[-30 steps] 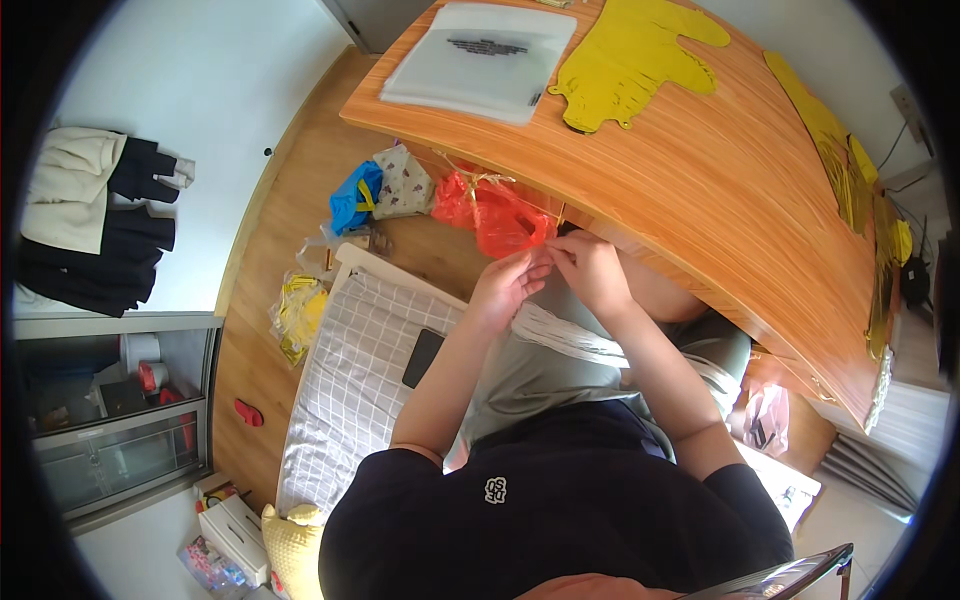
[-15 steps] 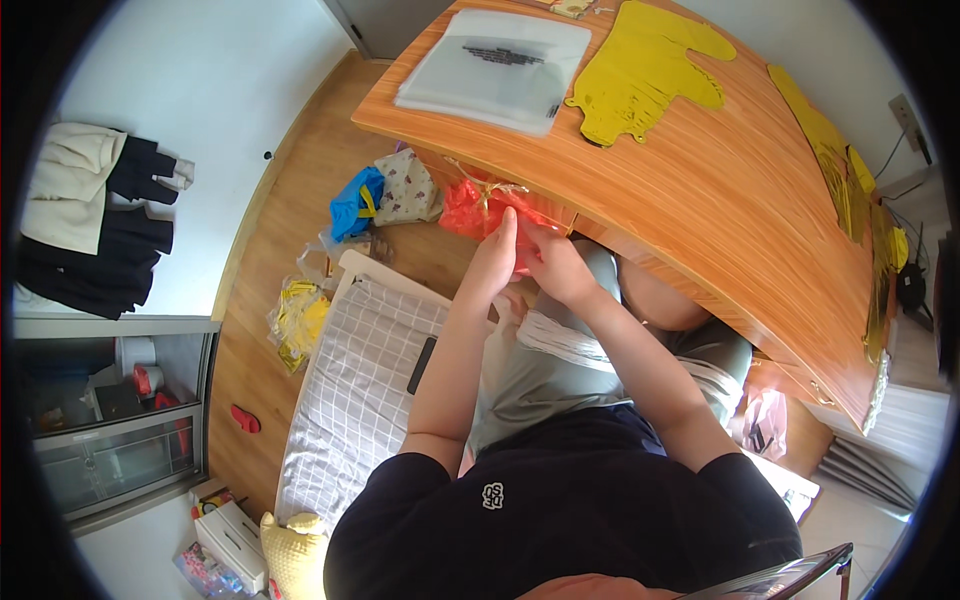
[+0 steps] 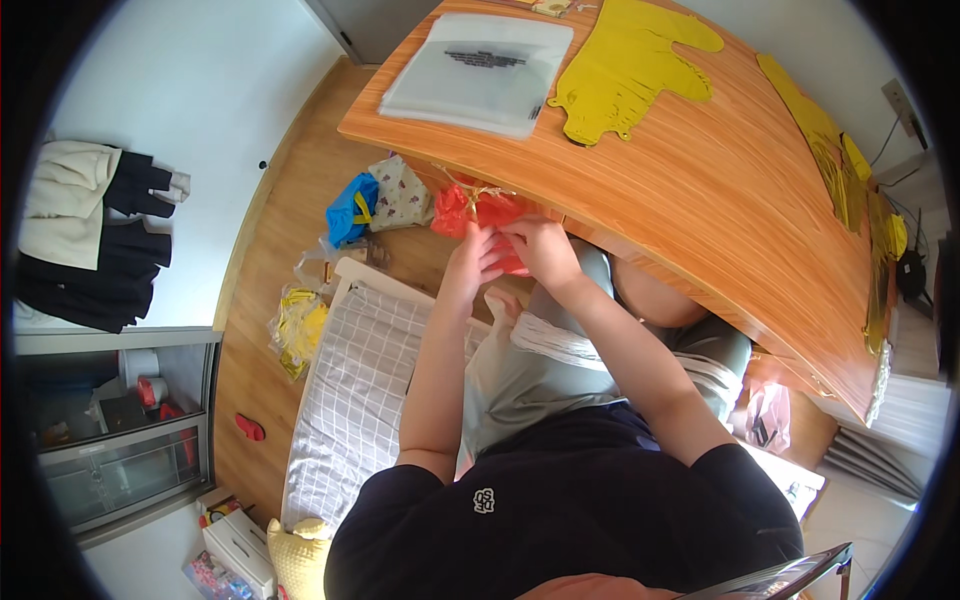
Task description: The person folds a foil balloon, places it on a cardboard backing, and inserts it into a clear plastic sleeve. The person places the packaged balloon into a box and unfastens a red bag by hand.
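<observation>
A red plastic bag (image 3: 452, 210) hangs at the front edge of the desk, with gold-coloured strands at its top. My left hand (image 3: 470, 262) is at the bag's near side, its thumb up and its fingers bent round the red film. From the right, my right hand (image 3: 543, 250) reaches over with curled fingers pinching the same bag close to the left fingertips. The two hands nearly touch. What lies inside the bag, and parts of both hands' fingertips, are hidden.
On the wooden desk (image 3: 700, 180) lie a stack of clear plastic sleeves (image 3: 450, 95) and a flat yellow foil shape (image 3: 640, 70). A blue bag (image 3: 350, 210) and yellow packets (image 3: 298, 325) are on the floor. A bed with a checked sheet (image 3: 350, 390) is left of my legs.
My left hand has shifted slightly left and its fingers have spread more. My right hand has moved up and left over the bag. The whole view has shifted a little.
</observation>
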`<control>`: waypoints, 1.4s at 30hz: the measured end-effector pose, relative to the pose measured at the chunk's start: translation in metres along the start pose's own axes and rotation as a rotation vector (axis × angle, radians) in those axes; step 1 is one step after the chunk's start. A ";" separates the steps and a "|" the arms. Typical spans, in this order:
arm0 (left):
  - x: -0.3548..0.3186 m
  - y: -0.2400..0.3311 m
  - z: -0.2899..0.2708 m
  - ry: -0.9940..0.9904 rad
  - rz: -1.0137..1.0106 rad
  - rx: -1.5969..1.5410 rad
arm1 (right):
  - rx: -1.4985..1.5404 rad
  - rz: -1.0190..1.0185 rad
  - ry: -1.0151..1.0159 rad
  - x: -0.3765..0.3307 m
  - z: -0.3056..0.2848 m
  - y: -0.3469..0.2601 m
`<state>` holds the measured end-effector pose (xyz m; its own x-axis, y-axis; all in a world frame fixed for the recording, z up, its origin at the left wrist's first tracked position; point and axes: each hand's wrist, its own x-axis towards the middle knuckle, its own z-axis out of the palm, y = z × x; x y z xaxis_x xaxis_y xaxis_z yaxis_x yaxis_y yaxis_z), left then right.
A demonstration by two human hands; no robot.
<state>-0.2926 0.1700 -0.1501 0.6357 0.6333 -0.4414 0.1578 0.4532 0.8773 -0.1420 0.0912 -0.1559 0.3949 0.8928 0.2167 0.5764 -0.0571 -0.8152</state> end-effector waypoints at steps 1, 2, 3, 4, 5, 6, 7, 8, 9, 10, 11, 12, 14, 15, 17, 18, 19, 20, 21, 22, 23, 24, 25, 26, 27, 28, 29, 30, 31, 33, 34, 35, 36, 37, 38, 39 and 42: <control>-0.005 0.000 0.002 0.079 0.026 0.150 | -0.008 0.015 0.006 -0.001 -0.001 0.004; -0.010 0.001 0.003 0.076 0.025 0.150 | -0.017 0.031 0.013 -0.002 -0.002 0.008; -0.016 0.002 0.001 0.121 0.045 0.184 | -0.013 0.027 0.008 -0.002 -0.002 0.005; -0.020 0.002 -0.001 0.163 0.065 0.218 | -0.021 0.028 -0.002 -0.003 -0.003 0.002; -0.022 -0.003 -0.003 0.167 0.065 0.217 | -0.030 0.031 -0.010 -0.004 -0.004 -0.001; -0.022 -0.012 -0.007 0.276 0.219 0.384 | -0.028 0.026 -0.011 -0.005 -0.004 -0.005; -0.020 -0.021 -0.011 0.383 0.371 0.552 | -0.039 0.026 -0.006 -0.007 -0.003 -0.008; -0.017 -0.029 -0.014 0.384 0.371 0.552 | -0.050 0.027 -0.001 -0.009 -0.002 -0.010; -0.012 -0.039 -0.015 0.490 0.458 0.660 | -0.054 0.029 0.001 -0.010 0.000 -0.010; -0.009 -0.047 -0.017 0.599 0.544 0.770 | -0.075 0.041 -0.024 -0.012 0.002 -0.010; -0.005 -0.052 -0.021 0.599 0.544 0.770 | -0.096 0.053 -0.050 -0.013 0.005 -0.009; -0.001 -0.053 -0.023 0.446 0.421 0.771 | -0.098 0.055 -0.047 -0.013 0.006 -0.005; 0.003 -0.057 -0.022 0.292 0.299 0.769 | -0.101 0.063 -0.108 -0.013 0.008 0.002; 0.002 -0.058 -0.017 0.230 0.279 0.608 | -0.100 0.064 -0.108 -0.014 0.007 0.000; -0.001 -0.058 -0.011 0.170 0.257 0.448 | -0.096 0.036 -0.190 -0.014 0.007 -0.003; -0.004 -0.057 -0.009 0.164 0.278 0.457 | -0.095 0.037 -0.190 -0.014 0.006 -0.005; -0.007 -0.055 -0.008 0.158 0.299 0.466 | -0.106 0.030 -0.229 -0.014 0.006 -0.008; -0.010 -0.054 -0.008 0.158 0.298 0.467 | -0.116 0.023 -0.268 -0.013 0.006 -0.010; -0.012 -0.053 -0.006 0.125 0.310 0.487 | -0.118 0.026 -0.263 -0.012 0.005 -0.006; -0.013 -0.052 -0.004 0.092 0.322 0.507 | -0.149 0.048 -0.334 -0.007 0.004 -0.002; -0.015 -0.050 -0.003 0.085 0.323 0.507 | -0.180 0.072 -0.404 -0.004 0.002 0.003; -0.018 -0.050 -0.007 0.020 0.335 0.513 | -0.176 0.071 -0.407 -0.001 0.001 -0.003; -0.021 -0.049 -0.010 -0.047 0.346 0.517 | -0.225 0.098 -0.476 0.002 0.000 -0.009; -0.025 -0.048 -0.012 -0.046 0.344 0.520 | -0.274 0.125 -0.545 0.004 -0.002 -0.015; -0.029 -0.040 -0.009 -0.059 0.343 0.586 | -0.276 0.132 -0.540 0.005 -0.006 -0.018; -0.033 -0.033 -0.006 -0.069 0.342 0.654 | -0.336 0.136 -0.547 0.005 -0.009 -0.021; -0.036 -0.030 -0.003 -0.076 0.341 0.655 | -0.398 0.141 -0.553 0.005 -0.012 -0.025; -0.038 -0.027 -0.002 -0.066 0.356 0.608 | -0.397 0.144 -0.550 0.006 -0.014 -0.029; -0.039 -0.025 0.000 -0.057 0.371 0.561 | -0.404 0.155 -0.482 0.005 -0.016 -0.035; -0.041 -0.021 0.000 -0.066 0.338 0.527 | -0.412 0.168 -0.411 0.001 -0.018 -0.040; -0.041 -0.019 0.001 -0.071 0.304 0.491 | -0.369 0.135 -0.343 -0.001 -0.019 -0.040; -0.041 -0.018 0.002 -0.074 0.304 0.491 | -0.327 0.101 -0.275 -0.003 -0.020 -0.040; -0.041 -0.017 0.003 -0.080 0.318 0.465 | -0.327 0.104 -0.272 -0.005 -0.021 -0.038; -0.041 -0.016 0.004 -0.085 0.331 0.438 | -0.231 0.113 -0.230 -0.006 -0.022 -0.037; -0.040 -0.017 0.004 -0.087 0.332 0.439 | -0.135 0.122 -0.188 -0.008 -0.023 -0.036; -0.038 -0.020 0.003 -0.086 0.331 0.407 | -0.134 0.121 -0.187 -0.008 -0.023 -0.034; -0.034 -0.027 0.001 -0.076 0.358 0.337 | 0.084 0.135 -0.155 -0.012 -0.027 -0.030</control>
<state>-0.3177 0.1358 -0.1586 0.7461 0.6586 -0.0977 0.1470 -0.0198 0.9889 -0.1449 0.0697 -0.1195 0.3456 0.9381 0.0229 0.4618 -0.1487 -0.8744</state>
